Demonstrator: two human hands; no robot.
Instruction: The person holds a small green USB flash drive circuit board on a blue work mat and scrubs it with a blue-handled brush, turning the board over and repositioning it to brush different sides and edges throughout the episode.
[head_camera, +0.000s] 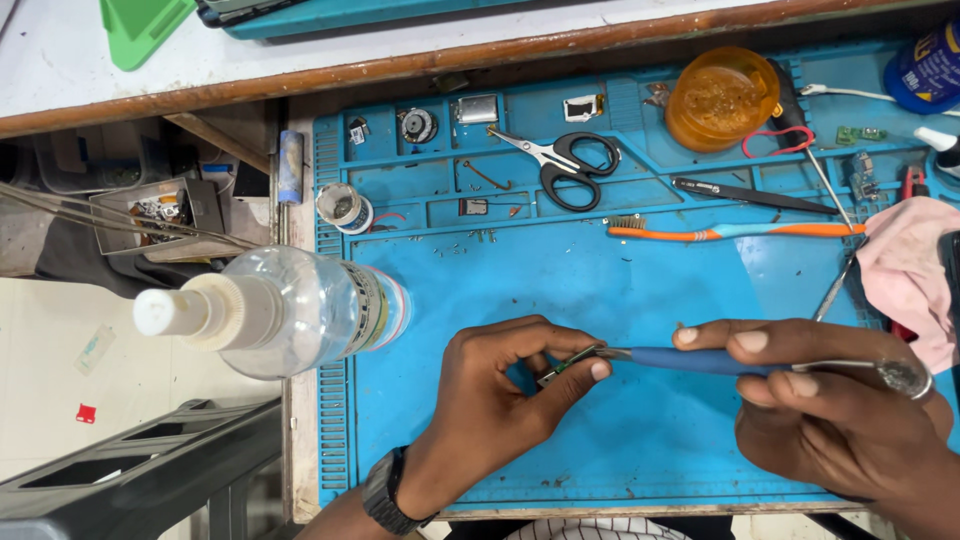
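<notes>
My left hand (500, 395) pinches a small green circuit board (566, 366) between thumb and fingertips, low over the blue work mat (600, 280). My right hand (830, 400) grips a blue-handled tool (690, 360) like a pen, its metal tip touching the board's edge. A black watch sits on my left wrist.
A clear spray bottle (290, 310) stands at the mat's left edge. Black scissors (560, 160), an orange toothbrush (730, 231), black tweezers (750, 193), an orange round container (720, 97), a solder spool (345, 208) and a pink cloth (910, 270) lie further back and right.
</notes>
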